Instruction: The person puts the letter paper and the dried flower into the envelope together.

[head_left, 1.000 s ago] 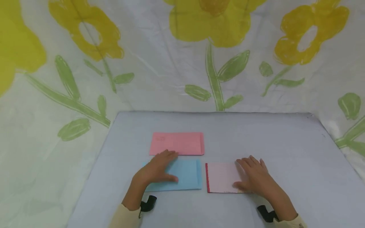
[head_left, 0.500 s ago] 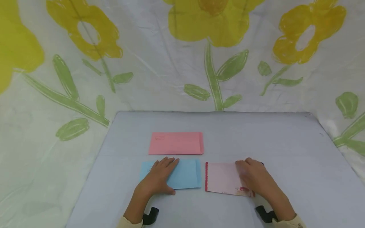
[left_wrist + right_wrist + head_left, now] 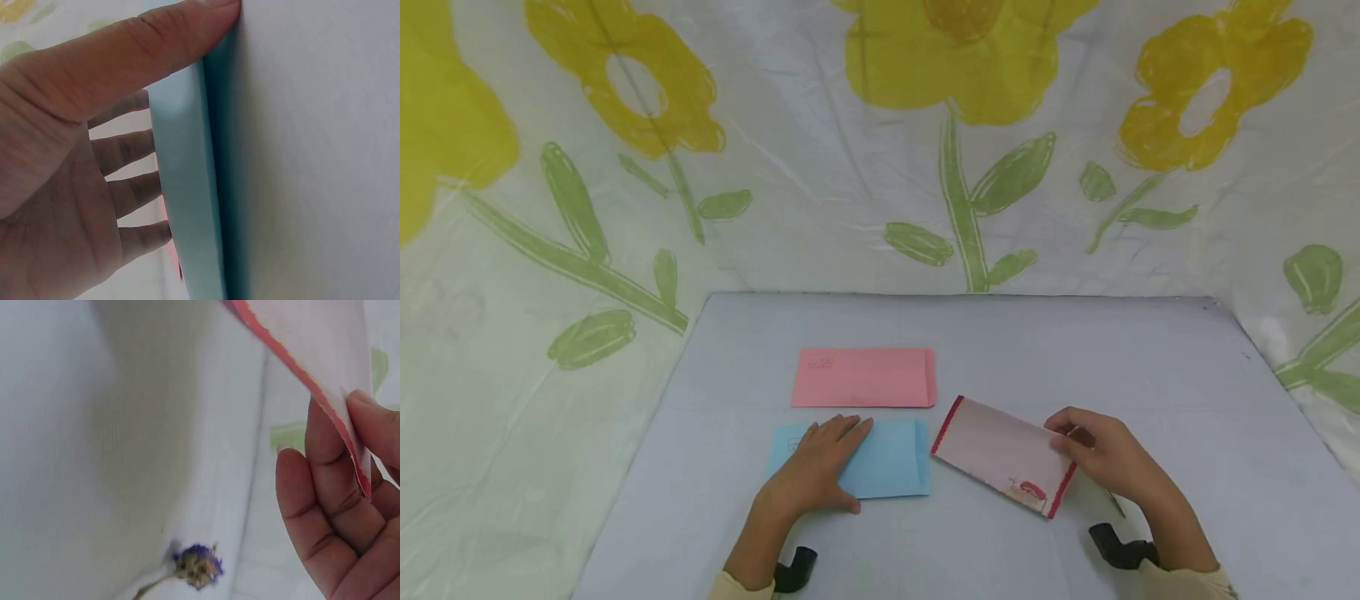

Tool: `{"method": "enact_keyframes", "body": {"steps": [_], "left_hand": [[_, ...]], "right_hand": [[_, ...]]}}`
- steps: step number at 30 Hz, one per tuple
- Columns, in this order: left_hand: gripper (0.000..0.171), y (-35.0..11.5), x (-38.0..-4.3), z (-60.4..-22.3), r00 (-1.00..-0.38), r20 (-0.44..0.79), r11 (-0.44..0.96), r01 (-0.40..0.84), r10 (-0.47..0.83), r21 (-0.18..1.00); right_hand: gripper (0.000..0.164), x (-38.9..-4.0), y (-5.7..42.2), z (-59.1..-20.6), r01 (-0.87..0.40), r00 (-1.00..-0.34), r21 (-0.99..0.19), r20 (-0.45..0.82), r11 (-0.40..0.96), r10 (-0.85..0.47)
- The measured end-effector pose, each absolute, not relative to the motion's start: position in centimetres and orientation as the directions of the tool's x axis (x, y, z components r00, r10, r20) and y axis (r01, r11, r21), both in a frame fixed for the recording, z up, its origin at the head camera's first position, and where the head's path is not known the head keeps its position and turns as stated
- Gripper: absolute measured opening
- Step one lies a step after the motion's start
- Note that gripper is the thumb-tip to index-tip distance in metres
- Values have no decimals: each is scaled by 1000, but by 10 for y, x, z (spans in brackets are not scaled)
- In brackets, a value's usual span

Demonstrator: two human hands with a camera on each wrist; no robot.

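My left hand (image 3: 816, 467) rests on a light blue envelope (image 3: 887, 458), its fingers spread fairly straight and the thumb by the near edge. The left wrist view shows the blue envelope's edge (image 3: 187, 181) in front of the fingertips. My right hand (image 3: 1108, 450) pinches the right end of a pale pink envelope (image 3: 1000, 450) with red scalloped edges and a small red print. This envelope is tilted and raised off the table, between thumb and fingers in the right wrist view. A dried flower (image 3: 199, 565) with a purple head lies on the table below my right hand.
A plain pink envelope (image 3: 865, 377) lies flat behind the blue one. The white-grey table (image 3: 1187, 375) ends at a hanging cloth (image 3: 812, 192) painted with yellow flowers. Black straps or mounts (image 3: 1122, 550) sit at both wrists.
My right hand has taken hold of the pale pink envelope's right end and lifted and turned it, baring the flower stem. My left hand slid slightly nearer, then stayed on the blue envelope.
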State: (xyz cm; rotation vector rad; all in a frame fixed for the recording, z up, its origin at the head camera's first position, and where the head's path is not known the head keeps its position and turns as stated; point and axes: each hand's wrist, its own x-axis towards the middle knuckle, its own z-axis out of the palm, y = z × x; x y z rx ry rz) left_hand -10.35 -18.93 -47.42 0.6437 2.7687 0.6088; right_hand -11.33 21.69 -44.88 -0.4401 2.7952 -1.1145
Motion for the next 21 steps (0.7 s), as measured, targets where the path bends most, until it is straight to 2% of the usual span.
{"method": "enact_keyframes", "body": {"steps": [7,21], "left_hand": [[110,-189,-102,-472,-874,-125,812,371,469,451],[110,-190,-102,-472,-872,-115,811,384,475,442]], "right_hand": [[17,-118,201,-455,-225,-937,-719,-24,658,-348],[26,-118,190,-469,-244,-891,-762,-68,600,-448]]}}
